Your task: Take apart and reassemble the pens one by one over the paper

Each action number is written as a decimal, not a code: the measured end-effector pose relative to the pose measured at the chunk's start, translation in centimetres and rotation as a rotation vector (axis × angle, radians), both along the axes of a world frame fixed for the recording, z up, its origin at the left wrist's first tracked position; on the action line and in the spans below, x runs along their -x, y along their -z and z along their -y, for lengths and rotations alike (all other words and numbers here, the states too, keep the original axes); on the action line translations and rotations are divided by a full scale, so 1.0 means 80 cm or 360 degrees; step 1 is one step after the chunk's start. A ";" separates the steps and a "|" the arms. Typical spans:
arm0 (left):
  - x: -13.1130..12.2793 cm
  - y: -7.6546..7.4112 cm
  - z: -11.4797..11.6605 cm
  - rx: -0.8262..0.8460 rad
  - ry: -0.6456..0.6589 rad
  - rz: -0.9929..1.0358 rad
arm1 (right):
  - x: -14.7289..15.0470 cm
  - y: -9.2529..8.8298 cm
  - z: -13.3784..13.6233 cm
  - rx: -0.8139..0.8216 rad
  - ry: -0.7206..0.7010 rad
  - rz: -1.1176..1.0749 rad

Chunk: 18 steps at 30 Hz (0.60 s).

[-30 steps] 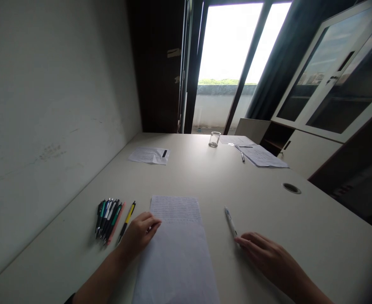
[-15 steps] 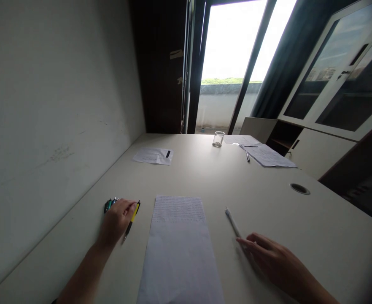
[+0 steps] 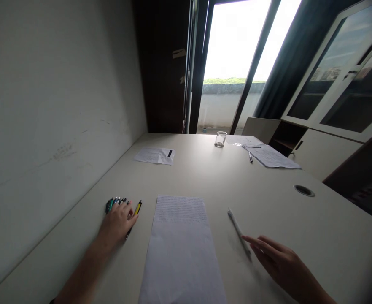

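A: Which step is in hand?

B: Apparently the handling of pens. The left hand point(image 3: 116, 220) lies over the pen cluster point(image 3: 111, 204), fingers bent, thumb at the yellow-and-black pen point(image 3: 138, 208); whether it pinches anything, one cannot tell.

A: And the right hand point(image 3: 276, 256)?

B: Fingers extended, not closed around anything; the foremost fingertip meets, or nearly meets, the pale pen point(image 3: 234, 223), which lies slanting on the desk point(image 3: 198, 177), right of the lined sheet point(image 3: 182, 249).

A: What does the next move call for?

B: In our judgement, at left, separating one barrel from its neighbours; at right, thumb and finger opposed across the barrel, lest it roll.
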<state>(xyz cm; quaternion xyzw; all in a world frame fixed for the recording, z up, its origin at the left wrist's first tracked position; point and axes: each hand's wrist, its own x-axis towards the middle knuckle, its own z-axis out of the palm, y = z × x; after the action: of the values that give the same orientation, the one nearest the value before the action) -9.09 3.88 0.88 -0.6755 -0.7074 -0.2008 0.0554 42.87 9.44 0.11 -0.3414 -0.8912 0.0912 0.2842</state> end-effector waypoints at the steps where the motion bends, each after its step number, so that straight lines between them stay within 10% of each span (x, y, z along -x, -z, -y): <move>1: -0.002 0.001 0.000 0.0004 -0.0007 0.0003 | 0.000 0.000 0.000 0.0002 0.0007 -0.0014; 14: -0.047 -0.017 -0.002 0.0173 0.0094 0.0469 | 0.025 -0.012 0.016 -0.0057 -0.0008 -0.0178; 18: -0.091 -0.026 0.007 0.0500 0.0256 0.1382 | 0.062 -0.015 0.028 0.0012 -0.0055 -0.0325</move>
<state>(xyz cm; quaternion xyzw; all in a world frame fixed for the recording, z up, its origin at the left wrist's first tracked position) -1.80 3.34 2.99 -0.5817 -0.6324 -0.3590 -0.3644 37.88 7.17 1.32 -0.3159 -0.8630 0.1337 0.3708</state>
